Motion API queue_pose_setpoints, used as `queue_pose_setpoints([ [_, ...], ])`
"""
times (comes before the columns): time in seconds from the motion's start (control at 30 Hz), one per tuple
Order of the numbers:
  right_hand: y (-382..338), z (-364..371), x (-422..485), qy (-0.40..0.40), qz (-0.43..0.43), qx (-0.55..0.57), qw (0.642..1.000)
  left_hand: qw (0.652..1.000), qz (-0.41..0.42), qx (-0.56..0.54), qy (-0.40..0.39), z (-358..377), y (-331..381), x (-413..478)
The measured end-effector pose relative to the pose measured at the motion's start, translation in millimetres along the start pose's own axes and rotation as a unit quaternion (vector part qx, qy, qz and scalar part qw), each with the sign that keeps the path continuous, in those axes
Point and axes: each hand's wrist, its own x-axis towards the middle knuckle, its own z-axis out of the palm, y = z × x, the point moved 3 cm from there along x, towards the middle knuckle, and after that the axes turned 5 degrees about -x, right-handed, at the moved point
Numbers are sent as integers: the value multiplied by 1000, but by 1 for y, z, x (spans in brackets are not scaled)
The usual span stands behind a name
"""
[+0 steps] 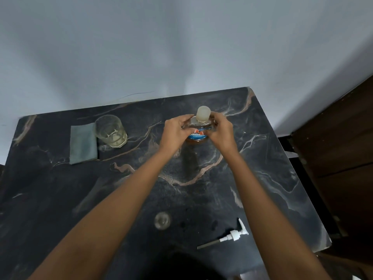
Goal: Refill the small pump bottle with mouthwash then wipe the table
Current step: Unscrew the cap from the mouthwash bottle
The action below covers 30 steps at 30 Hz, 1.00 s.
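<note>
Centrally, left hand (pixel 175 131) and right hand (pixel 221 131), fingers curled, grip the clear blue-labelled mouthwash bottle (pixel 198 133) standing on the dark marbled table (pixel 266 178).

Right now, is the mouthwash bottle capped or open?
Capped: the pale cap sits on the mouthwash bottle, gripped by the left hand and right hand.

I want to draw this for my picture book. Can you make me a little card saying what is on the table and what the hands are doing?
Table: dark marbled top
Mouthwash bottle: upright at the back, cap on
Left hand: grips the bottle's left side
Right hand: grips the bottle's right side
Small pump bottle: stands near the front, pump off
Pump: lies right of the small bottle
Glass: upright, left of the hands
Cloth: folded, left of the glass
</note>
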Motion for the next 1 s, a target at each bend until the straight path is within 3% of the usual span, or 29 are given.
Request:
queue_pose_setpoints([
  [0.57, 9, -47, -158, -39, 18, 13, 999, 999, -12, -51, -10, 25, 16, -159],
  [1.0, 28, -35, -202, -63, 12, -7, 998, 996, -62, -71, -4, 37, -11, -205],
])
